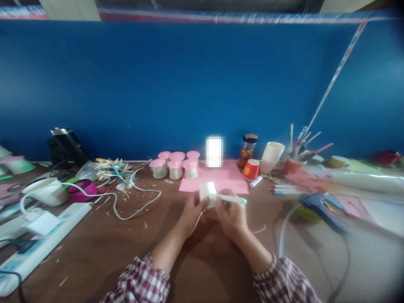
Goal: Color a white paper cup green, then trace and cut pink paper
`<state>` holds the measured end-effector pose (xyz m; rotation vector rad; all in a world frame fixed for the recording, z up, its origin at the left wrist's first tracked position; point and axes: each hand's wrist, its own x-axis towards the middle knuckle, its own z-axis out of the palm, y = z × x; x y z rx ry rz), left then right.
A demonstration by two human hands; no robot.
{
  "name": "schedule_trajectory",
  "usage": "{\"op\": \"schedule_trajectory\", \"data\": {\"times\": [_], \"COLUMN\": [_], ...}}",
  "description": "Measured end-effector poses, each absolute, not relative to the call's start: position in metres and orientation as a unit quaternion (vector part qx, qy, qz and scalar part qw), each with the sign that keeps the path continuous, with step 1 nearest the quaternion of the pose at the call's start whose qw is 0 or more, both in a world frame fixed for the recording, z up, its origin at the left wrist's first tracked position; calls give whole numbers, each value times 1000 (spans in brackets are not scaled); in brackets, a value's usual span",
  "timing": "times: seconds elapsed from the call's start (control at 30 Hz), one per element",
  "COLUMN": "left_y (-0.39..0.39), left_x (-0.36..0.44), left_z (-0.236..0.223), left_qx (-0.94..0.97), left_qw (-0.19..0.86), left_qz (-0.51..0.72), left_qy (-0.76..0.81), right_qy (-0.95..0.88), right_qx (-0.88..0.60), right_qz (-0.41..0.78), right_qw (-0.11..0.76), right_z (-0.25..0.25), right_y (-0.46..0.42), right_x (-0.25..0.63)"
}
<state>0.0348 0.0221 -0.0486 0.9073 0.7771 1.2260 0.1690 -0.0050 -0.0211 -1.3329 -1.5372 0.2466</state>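
My left hand (pixel 193 213) is closed around a small white paper cup (pixel 207 193), tilted above the table. In my right hand (pixel 232 214) is a white marker with a green end (pixel 233 199), lying across the fingers close to the cup. The marker's tip is hidden behind the fingers and cup, so whether it touches the cup cannot be made out. Just beyond both hands lies a pink sheet (pixel 217 176). Left of that sheet stand several small white cups with pink discs on top (pixel 176 166).
A white power strip (pixel 63 229) and cables lie at left, near a white mug (pixel 46 191). Behind the hands are a bright phone-like screen (pixel 214 151), a lidded jar (pixel 248 150) and a red paper cup (pixel 251 169). A blue glue gun (pixel 325 210) lies at right.
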Motion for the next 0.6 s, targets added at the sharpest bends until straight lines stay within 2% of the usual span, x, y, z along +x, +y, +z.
{"op": "schedule_trajectory", "data": {"times": [0.6], "left_y": [25], "left_x": [35], "left_z": [-57], "left_qx": [404], "left_qw": [641], "left_qz": [547], "left_qy": [356], "right_qy": [-638], "right_qx": [-557], "right_qz": [98], "right_qw": [522], "right_z": [-19], "right_y": [-4], "right_x": [170]}}
